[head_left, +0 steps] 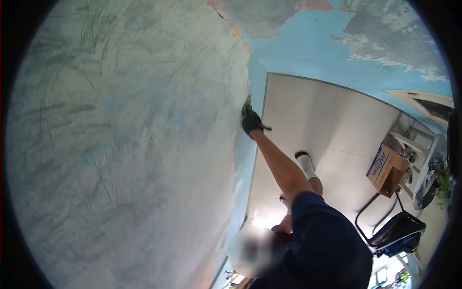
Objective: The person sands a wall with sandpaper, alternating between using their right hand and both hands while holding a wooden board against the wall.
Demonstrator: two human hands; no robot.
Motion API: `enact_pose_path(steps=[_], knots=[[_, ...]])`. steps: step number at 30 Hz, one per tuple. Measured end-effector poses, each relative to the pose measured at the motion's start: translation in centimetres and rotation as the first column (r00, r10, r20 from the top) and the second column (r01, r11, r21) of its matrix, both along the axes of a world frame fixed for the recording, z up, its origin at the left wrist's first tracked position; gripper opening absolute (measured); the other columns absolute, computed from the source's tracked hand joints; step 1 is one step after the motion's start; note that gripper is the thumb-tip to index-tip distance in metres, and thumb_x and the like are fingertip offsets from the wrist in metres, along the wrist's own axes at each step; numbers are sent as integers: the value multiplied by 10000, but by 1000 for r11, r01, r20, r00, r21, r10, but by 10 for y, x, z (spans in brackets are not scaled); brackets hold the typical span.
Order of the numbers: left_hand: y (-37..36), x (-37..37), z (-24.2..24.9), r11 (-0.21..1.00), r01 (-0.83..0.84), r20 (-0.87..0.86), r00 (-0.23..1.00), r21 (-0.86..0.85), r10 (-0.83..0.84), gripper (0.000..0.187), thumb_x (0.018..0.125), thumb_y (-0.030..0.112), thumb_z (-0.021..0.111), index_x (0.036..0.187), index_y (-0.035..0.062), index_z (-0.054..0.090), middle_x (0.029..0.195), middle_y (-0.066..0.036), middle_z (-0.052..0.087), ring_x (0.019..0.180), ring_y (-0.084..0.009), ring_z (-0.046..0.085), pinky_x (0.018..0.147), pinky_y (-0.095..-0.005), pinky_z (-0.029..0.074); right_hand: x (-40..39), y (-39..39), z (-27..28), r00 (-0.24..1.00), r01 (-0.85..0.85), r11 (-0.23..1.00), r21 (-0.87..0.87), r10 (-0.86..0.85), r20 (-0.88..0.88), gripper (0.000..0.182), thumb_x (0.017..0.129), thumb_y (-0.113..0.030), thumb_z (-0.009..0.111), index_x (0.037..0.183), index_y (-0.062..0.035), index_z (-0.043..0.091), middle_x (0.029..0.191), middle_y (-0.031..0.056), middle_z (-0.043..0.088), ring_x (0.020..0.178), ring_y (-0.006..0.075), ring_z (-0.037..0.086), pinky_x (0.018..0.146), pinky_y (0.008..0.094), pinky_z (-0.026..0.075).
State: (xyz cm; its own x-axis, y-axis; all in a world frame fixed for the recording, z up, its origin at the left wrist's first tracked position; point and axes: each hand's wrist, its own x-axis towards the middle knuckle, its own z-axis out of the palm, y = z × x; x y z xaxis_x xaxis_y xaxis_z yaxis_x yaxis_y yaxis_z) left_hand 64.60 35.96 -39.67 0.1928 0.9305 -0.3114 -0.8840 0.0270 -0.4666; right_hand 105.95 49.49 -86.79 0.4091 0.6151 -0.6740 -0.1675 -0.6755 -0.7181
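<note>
In the head view, a dark tool (247, 103) is gripped against the wall (144, 144) at upper centre by the closed, gloved right hand (252, 123). At lower centre, the left hand's (285, 224) grip cannot be told beside a pale round container (237, 251), its contents blurred.

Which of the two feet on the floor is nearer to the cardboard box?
The foot higher in the picture, its white sock in plain view; the other foot is lower, beside the dark sleeve.

1 dark-gloved hand (251, 122) at scuffed grey wall (144, 144), blue paint (258, 86) along its edge, cardboard box (386, 169) near black chair (398, 229)
</note>
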Motion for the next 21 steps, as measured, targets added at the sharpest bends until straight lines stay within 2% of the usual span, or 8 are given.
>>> enact_pose_path(steps=[1,3,7,12,16,17,20,21], knots=[[-3,-1,1,1000,6,-14,1000,4,-6,501,992,288,366,790,-18,708,766,-182,696,728,-272,668,1000,-429,414,-16,3,14,949,315,940,127,-313,-40,553,916,-89,413,1467,-74,360,1174,231,620,1124,351,580,1000,429,420],[-3,-2,5,1000,-15,-18,1000,-6,15,494,991,283,372,788,-18,708,765,-181,696,725,-270,668,997,-427,417,-40,-22,83,867,58,804,592,-334,369,577,878,6,349,1455,-10,351,1384,224,493,1202,306,539,999,398,424],[-1,-1,4,1000,-21,-10,1000,-3,21,482,988,273,382,786,-19,708,763,-181,697,720,-266,667,990,-423,423,-25,-40,129,994,37,808,588,30,-104,450,1002,-138,356,1428,4,381,1450,158,440,1332,224,430,1140,282,303],[2,1,-3,1000,-12,12,1000,-13,12,466,985,261,395,782,-20,708,761,-180,697,714,-262,667,981,-419,431,-14,6,-2,832,186,790,584,-443,334,503,1022,-318,373,1463,-75,384,1297,218,572,1194,292,564,1067,429,367],[4,7,-3,999,-38,2,999,-21,38,454,982,251,405,780,-20,708,759,-179,698,709,-258,667,975,-415,437,21,15,107,921,264,41,964,-307,-239,505,1006,-256,418,1453,-25,377,1378,163,519,1228,251,529,1064,424,372],[5,9,-1,999,-33,-8,999,-25,33,451,982,248,408,779,-21,708,758,-179,698,708,-257,666,973,-414,439,26,21,80,921,377,199,905,-181,-344,509,997,-221,434,1451,-3,363,1409,157,483,1251,243,505,1060,422,378],[6,11,-3,999,-32,2,999,-9,32,442,980,241,416,777,-21,708,757,-178,698,704,-255,666,968,-411,444,76,59,-27,890,129,774,619,-366,272,399,1037,-163,317,1383,3,425,1325,129,555,1236,203,515,1062,316,404],[5,11,-3,999,-37,7,999,-15,37,439,979,239,418,777,-21,708,756,-178,698,703,-254,666,966,-410,445,79,80,-138,846,513,579,633,-219,-485,407,958,-107,417,1351,-13,462,1193,143,611,1127,240,562,977,364,435]])
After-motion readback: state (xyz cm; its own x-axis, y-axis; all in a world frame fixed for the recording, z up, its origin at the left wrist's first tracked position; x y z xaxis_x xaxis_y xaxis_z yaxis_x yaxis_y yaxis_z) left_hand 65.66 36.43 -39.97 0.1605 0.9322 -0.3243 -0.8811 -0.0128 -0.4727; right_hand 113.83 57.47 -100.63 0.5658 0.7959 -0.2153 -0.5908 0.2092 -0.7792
